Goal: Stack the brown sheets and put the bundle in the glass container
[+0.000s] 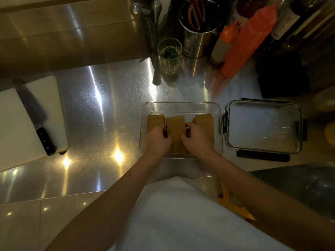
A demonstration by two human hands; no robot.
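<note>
A clear rectangular glass container (181,105) stands on the steel counter in front of me. Three bundles of brown sheets lie side by side inside it: a left bundle (154,120), a middle bundle (176,127) and a right bundle (204,122). My left hand (158,140) and my right hand (196,139) are both inside the container, fingers curled on either side of the middle bundle and gripping it. The near ends of the left and right bundles are hidden under my hands.
The container's lid (264,126) lies just to the right. A white cutting board (21,124) with a black-handled knife (39,124) sits at the left. Behind are a glass with green herbs (169,56), a steel utensil pot (198,36) and orange squeeze bottles (248,40).
</note>
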